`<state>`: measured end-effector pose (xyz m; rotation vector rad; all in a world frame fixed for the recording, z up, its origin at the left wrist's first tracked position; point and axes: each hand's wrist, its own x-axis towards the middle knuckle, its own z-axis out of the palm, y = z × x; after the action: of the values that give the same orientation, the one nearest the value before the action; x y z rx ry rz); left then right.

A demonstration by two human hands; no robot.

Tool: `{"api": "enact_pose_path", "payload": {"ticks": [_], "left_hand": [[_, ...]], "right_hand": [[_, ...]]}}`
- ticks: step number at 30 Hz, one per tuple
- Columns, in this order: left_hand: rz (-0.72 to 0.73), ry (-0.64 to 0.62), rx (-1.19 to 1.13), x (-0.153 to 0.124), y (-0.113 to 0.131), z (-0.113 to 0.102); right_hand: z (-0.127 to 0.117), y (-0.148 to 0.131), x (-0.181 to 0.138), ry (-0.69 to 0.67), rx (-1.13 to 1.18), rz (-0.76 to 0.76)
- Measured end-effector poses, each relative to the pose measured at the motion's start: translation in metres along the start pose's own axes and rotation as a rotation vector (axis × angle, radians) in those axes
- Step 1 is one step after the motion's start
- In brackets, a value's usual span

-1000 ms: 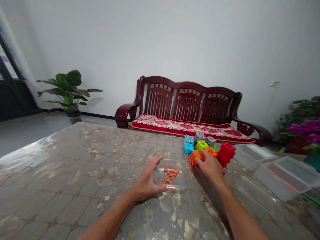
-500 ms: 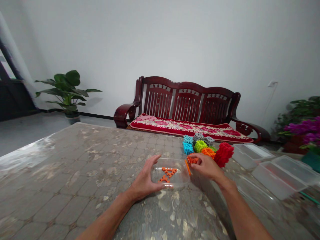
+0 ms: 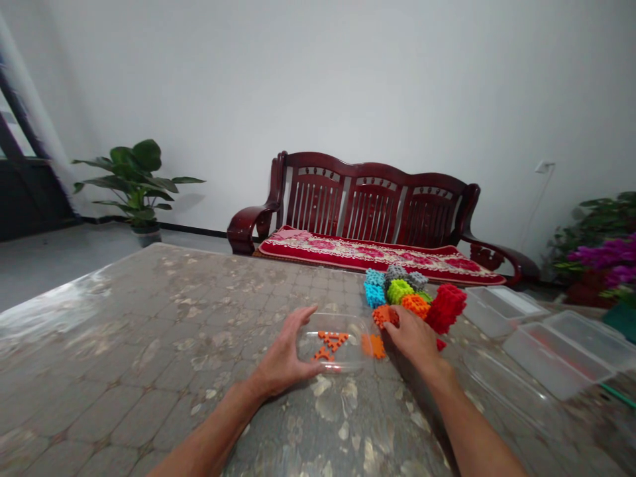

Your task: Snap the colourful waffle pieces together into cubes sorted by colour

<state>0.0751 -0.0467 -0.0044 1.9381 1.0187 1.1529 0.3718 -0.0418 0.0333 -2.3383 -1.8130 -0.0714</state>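
A small clear plastic tray (image 3: 348, 361) sits on the patterned table (image 3: 149, 331) with several flat orange toothed pieces (image 3: 330, 343) inside. My left hand (image 3: 285, 354) cups the tray's left side, thumb and fingers curved around it. Another orange piece (image 3: 373, 346) lies at the tray's right end. My right hand (image 3: 412, 334) rests just right of the tray, fingers curled onto an orange stack (image 3: 385, 316) at the near edge of a pile of coloured blocks: blue (image 3: 373, 291), green (image 3: 400, 289), grey (image 3: 405, 275), orange (image 3: 416, 303), red (image 3: 450, 306).
Several clear containers and lids (image 3: 546, 331) lie on the table to the right. Beyond the table stand a dark wooden bench (image 3: 368, 205) with a red cushion, a potted plant (image 3: 134, 182) at left and purple flowers (image 3: 606, 255) at right.
My right hand brought an orange piece from the pile to the tray's right end, let it go there, and went back to the orange stack. The left hand stayed on the tray.
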Motion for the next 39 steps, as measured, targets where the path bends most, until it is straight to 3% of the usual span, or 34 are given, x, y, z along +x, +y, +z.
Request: {"api": "enact_pose_path", "payload": {"ticks": [6, 9, 12, 15, 22, 30, 35, 39], "left_hand": [[-0.004, -0.064, -0.036, -0.002, 0.001, 0.003], [-0.006, -0.087, -0.064, -0.002, 0.001, 0.005], [0.001, -0.095, -0.076, -0.003, 0.003, 0.007], [-0.008, -0.104, -0.075, -0.003, 0.005, 0.008], [0.01, -0.105, -0.066, -0.003, 0.006, 0.009], [0.013, -0.115, -0.073, -0.003, 0.002, 0.009], [0.007, -0.126, -0.102, -0.003, 0.002, 0.01], [0.014, -0.123, -0.105, -0.003, 0.001, 0.01]], "right_hand": [[-0.013, -0.003, 0.002, 0.107, 0.237, -0.025], [-0.029, -0.019, -0.006, 0.061, 0.507, -0.158], [-0.043, -0.042, -0.023, -0.039, 0.63, -0.38], [-0.047, -0.06, -0.038, -0.173, 0.595, -0.559], [-0.029, -0.082, -0.04, -0.237, 0.534, -0.693], [-0.014, -0.091, -0.039, -0.26, 0.47, -0.677], [-0.019, -0.086, -0.039, -0.206, 0.407, -0.659], [-0.024, -0.086, -0.041, -0.283, 0.373, -0.701]]}}
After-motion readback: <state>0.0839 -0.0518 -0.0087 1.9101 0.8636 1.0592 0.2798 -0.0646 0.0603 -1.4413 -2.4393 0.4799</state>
